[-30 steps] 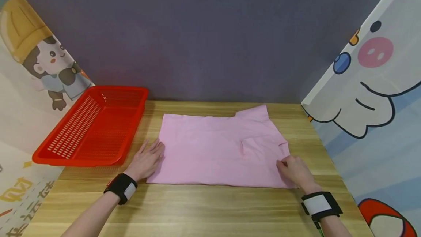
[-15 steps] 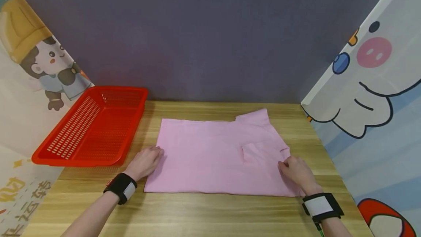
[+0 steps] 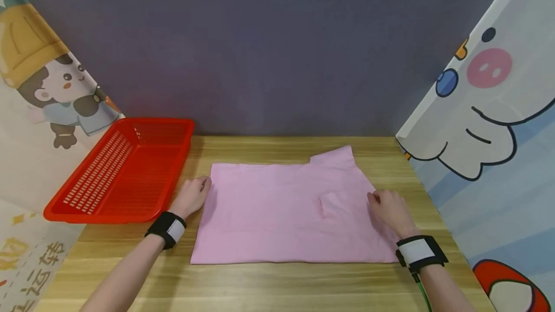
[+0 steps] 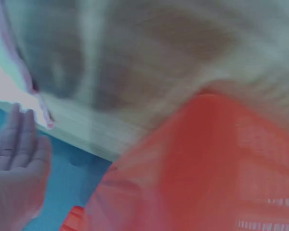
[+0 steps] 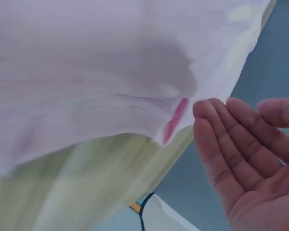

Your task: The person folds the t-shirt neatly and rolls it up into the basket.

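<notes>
A pink garment (image 3: 269,215) lies spread flat on the wooden table, with a sleeve-like corner sticking out at its far right and a small raised fold right of its middle. My left hand (image 3: 191,197) hovers by the garment's left edge. Its fingers (image 4: 26,139) look straight and hold nothing in the left wrist view. Over the right edge is my right hand (image 3: 393,212), its fingers (image 5: 241,139) gently bent with nothing between them. In the right wrist view, the fingertips overlap the garment's edge near a darker pink opening (image 5: 175,121).
A red plastic basket (image 3: 173,177) with slotted sides stands on the left of the wooden table (image 3: 269,288), close to my left hand. A dark grey panel (image 3: 260,52) rises behind the table. Cartoon-printed sheets flank it on both sides.
The garment has slid toward me across the table. My left hand has moved a little away from me, and my right hand has lifted slightly from the right edge.
</notes>
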The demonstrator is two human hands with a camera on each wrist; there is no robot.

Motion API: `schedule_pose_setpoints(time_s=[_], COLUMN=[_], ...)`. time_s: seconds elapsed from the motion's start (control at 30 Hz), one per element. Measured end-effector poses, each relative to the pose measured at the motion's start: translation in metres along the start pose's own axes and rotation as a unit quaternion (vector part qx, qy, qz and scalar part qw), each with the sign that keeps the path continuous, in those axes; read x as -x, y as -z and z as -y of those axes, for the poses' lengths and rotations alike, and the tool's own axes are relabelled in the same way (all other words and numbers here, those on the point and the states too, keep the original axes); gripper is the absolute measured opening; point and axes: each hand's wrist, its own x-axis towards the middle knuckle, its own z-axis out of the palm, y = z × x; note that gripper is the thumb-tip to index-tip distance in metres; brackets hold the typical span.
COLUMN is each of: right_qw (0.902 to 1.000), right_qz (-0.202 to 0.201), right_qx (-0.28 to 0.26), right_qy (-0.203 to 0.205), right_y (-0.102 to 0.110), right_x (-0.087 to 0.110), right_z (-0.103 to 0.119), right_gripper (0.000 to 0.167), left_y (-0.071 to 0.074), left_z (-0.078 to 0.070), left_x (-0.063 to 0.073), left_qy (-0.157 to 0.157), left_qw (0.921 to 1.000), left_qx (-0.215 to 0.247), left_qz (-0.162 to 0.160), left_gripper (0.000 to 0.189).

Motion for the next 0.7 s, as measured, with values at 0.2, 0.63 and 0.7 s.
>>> schedule_pose_setpoints(time_s=[0.2, 0.63, 0.7], right_qw=[0.9998, 0.9991, 0.9993], right_qz=[0.019, 0.018, 0.017], right_qx=[-0.002, 0.019, 0.013], right_qy=[-0.002, 0.033, 0.031], right_y=[-0.003, -0.016, -0.020], right_x=[-0.036, -0.079, -0.083], right_z=[0.001, -0.001, -0.001], right_gripper=[0.032, 0.037, 0.037], left_y=[-0.003, -0.010, -0.012], left_z=[-0.006, 0.003, 0.003], left_x=[-0.025, -0.051, -0.054], left_qy=[0.037, 0.026, 0.022], left_qw=[0.9985, 0.9942, 0.9936], left_qx=[-0.023, -0.066, -0.067], left_qz=[0.034, 0.081, 0.088], left_gripper=[0.046, 0.052, 0.053])
